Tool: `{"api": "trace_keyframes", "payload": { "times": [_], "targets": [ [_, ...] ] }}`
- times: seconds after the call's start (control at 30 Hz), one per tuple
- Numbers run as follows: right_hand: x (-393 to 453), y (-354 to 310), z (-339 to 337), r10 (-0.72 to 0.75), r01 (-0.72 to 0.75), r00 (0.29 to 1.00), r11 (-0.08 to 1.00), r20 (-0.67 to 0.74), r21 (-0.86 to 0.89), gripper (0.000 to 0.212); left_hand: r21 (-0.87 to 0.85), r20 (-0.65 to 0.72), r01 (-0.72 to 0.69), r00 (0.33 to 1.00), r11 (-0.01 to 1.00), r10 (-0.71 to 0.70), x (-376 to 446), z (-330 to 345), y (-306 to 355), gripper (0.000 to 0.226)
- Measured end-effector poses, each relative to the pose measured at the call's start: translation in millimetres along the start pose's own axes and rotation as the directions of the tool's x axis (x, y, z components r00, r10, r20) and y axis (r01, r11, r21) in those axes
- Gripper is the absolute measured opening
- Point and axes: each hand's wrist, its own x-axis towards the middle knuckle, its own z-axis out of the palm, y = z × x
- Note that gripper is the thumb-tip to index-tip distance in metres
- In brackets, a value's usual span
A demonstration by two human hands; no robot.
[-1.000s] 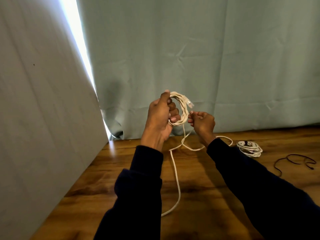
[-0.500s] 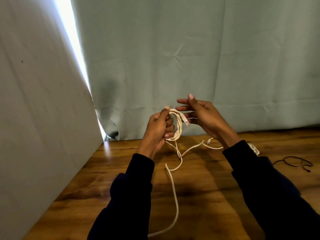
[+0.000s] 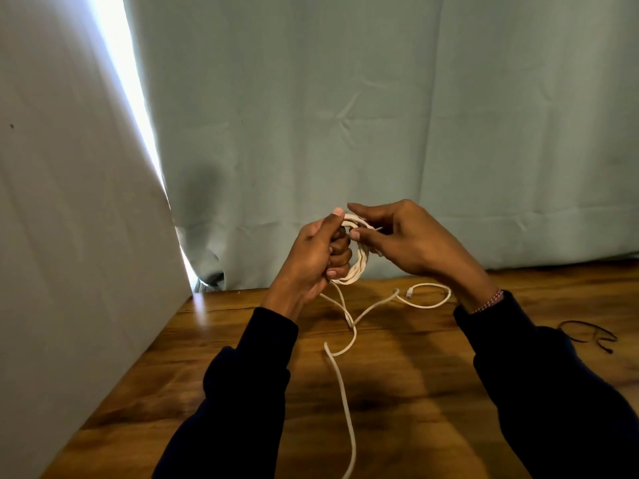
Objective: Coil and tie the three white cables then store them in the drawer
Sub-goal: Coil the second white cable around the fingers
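Your left hand (image 3: pixel 313 252) and right hand (image 3: pixel 408 238) meet above the table (image 3: pixel 415 392), the cable coil (image 3: pixel 358 267) between them. Its loose cable tail (image 3: pixel 342 385) runs toward you between your sleeves. A thin cord (image 3: pixel 587 335) lies far right; the curtain (image 3: pixel 345 115) hangs behind.

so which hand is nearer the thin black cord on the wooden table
Right. The right hand is up at the white coil, on the thin black cord's side; the left hand is farther left.

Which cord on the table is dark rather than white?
The thin dark cord at far right, beyond the right sleeve. The white cable trails down from the coil gripped by the left hand.
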Motion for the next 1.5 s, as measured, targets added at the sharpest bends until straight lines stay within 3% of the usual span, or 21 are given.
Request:
{"api": "trace_keyframes", "payload": {
  "times": [0.1,0.2,0.33,0.57,0.73,0.83,0.97,1.03,1.1,1.2,1.33,1.43,1.5],
  "targets": [
    [-2,-3,8,-0.013,0.013,1.000,0.999,0.015,-0.034,0.033,0.025,-0.006,-0.012,1.000,1.000,0.012,-1,1,4,0.040],
    [-1,-6,21,-0.058,0.036,0.991,0.984,-0.123,-0.176,0.022,0.089,-0.072,-0.018,0.997,0.996,0.025,-2,3,6,0.040],
    [-2,-8,25,-0.086,0.042,0.973,0.979,-0.216,-0.202,0.021,0.219,-0.101,-0.038,0.993,0.975,0.062,-2,0,10,0.043],
    [-4,-13,27,-0.137,0.065,0.947,0.967,-0.289,-0.248,0.019,-0.062,-0.058,0.003,0.998,0.998,-0.006,-4,4,19,0.035],
    [-8,-22,10,-0.039,-0.020,0.969,0.972,-0.246,-0.234,0.023,0.057,-0.149,-0.079,0.985,0.995,0.087,-4,7,17,0.036],
    [-12,-26,-3,0.077,-0.115,0.965,0.983,-0.252,-0.141,0.024,0.093,-0.180,-0.102,0.977,0.991,0.117,-4,5,17,0.037],
    [-17,-34,-8,0.209,-0.182,0.972,0.959,-0.105,0.220,0.019,0.192,-0.224,-0.145,0.957,0.971,0.187,-6,8,18,0.040],
    [-17,-36,-1,0.219,-0.192,0.974,0.929,-0.052,0.315,0.018,0.217,-0.227,-0.166,0.950,0.962,0.215,-6,9,18,0.043],
    [-17,-35,6,0.197,-0.172,0.979,0.942,-0.060,0.288,0.016,0.238,-0.234,-0.168,0.946,0.957,0.224,-5,7,18,0.045],
    [-15,-33,10,0.139,-0.128,0.981,0.988,-0.133,0.089,0.015,0.217,-0.240,-0.144,0.951,0.966,0.195,-4,4,20,0.052],
    [-17,-32,5,0.116,-0.126,0.979,0.991,-0.167,-0.050,0.017,0.193,-0.215,-0.142,0.959,0.971,0.183,-8,9,25,0.038],
    [-14,-27,4,0.143,-0.160,0.966,0.985,-0.217,-0.065,0.023,0.166,-0.170,-0.146,0.970,0.975,0.174,-9,9,26,0.050],
    [-11,-23,1,0.205,-0.204,0.960,0.979,-0.191,0.025,0.045,0.105,-0.106,-0.140,0.983,0.985,0.151,-11,7,28,0.054]
  ]
}}
